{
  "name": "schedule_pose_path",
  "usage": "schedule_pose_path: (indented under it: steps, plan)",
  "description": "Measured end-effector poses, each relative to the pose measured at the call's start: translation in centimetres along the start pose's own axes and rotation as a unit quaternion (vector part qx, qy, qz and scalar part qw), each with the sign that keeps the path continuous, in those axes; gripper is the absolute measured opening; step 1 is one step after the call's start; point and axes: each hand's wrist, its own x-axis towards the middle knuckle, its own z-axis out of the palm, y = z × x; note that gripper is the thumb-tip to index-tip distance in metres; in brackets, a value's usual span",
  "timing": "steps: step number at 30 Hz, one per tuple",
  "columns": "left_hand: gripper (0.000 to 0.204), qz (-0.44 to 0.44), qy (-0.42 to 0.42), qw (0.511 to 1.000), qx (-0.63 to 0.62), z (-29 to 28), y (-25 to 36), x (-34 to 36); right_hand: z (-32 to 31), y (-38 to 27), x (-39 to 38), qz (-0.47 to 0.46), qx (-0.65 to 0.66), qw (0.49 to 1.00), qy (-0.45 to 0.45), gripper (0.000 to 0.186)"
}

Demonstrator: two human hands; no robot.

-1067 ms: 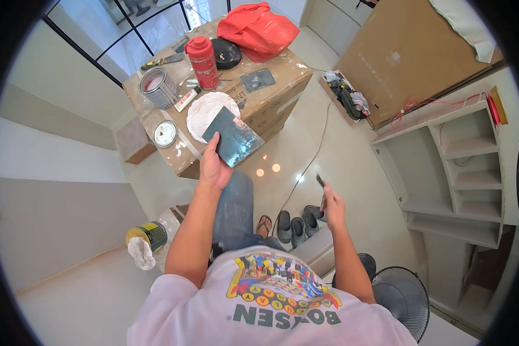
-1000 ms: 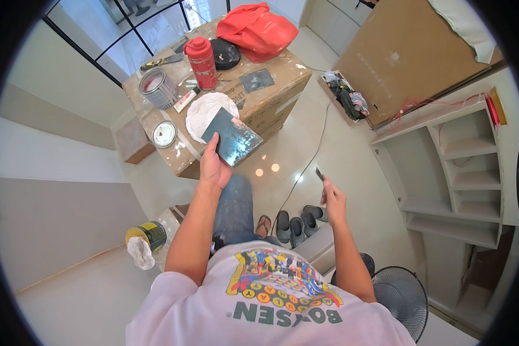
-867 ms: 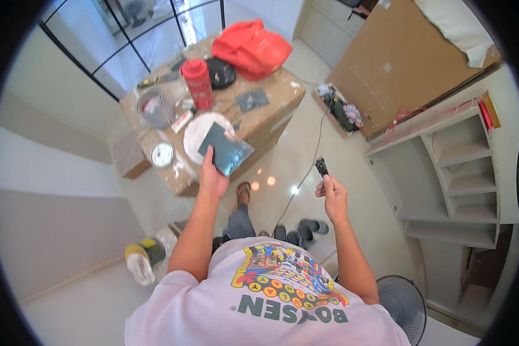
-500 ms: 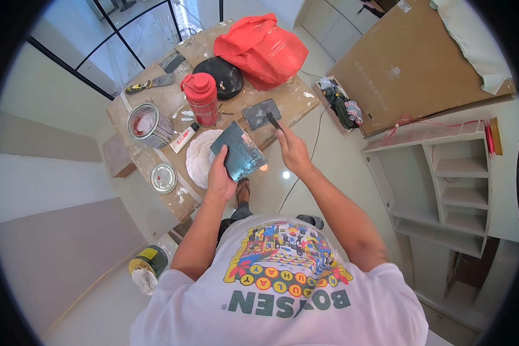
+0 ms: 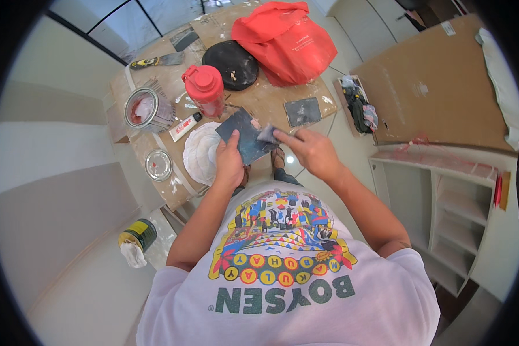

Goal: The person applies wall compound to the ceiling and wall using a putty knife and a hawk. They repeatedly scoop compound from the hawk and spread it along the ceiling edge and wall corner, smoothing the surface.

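My left hand (image 5: 229,162) grips a dark, flat rectangular plate (image 5: 240,138) by its near edge, thumb on top. A dab of pinkish paste (image 5: 255,123) sits near the plate's far right edge. In my right hand (image 5: 314,154) a small grey flat spreader (image 5: 267,135) is pinched, its blade against or just over the plate's right side. Another dark rectangular plate (image 5: 303,112) lies on the cardboard-covered table (image 5: 277,104) beyond my right hand. Left of the held plate are a scalloped white disc (image 5: 200,153) and a white tube (image 5: 183,128) with a black cap.
An open can of pinkish paste (image 5: 147,111), its lid (image 5: 158,165), a red bottle (image 5: 205,86), a black rounded object (image 5: 230,64), a red bag (image 5: 288,43) and a putty knife (image 5: 155,61) crowd the table. Shelving (image 5: 461,213) stands right; another can (image 5: 138,235) stands lower left.
My right hand has brought the spreader from above the other plate on the table down to the held plate. The whole view has shifted and turned slightly.
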Motion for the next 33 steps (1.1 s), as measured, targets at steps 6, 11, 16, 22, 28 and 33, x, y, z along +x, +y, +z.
schedule_pose_path:
  steps: [6,11,16,22,28,33]
  plan:
    - [0.034,0.150,0.099,0.978,0.105,5.1,-1.5,0.1,-0.3,2.7,1.8,-0.093,-0.055,0.994,-0.025,0.055]
    - [0.031,0.174,0.091,0.940,0.278,6.3,-0.5,-0.7,1.6,5.3,2.9,-0.092,-0.013,0.996,-0.002,0.056]
    - [0.036,0.160,0.085,0.906,0.383,6.8,-1.9,-1.3,2.6,7.0,6.4,-0.061,0.021,0.998,-0.011,0.051]
    - [0.030,0.287,0.196,0.776,0.526,8.5,-1.4,-2.3,2.8,10.2,9.6,0.171,0.507,0.843,-0.052,0.024]
    - [0.057,0.500,0.071,0.605,0.616,9.7,-1.2,-2.3,4.9,9.9,7.6,0.347,0.875,0.298,-0.160,0.034]
    - [0.065,0.443,0.030,0.666,0.599,10.3,-1.5,0.7,6.6,7.9,6.6,0.284,0.926,0.164,-0.186,0.037]
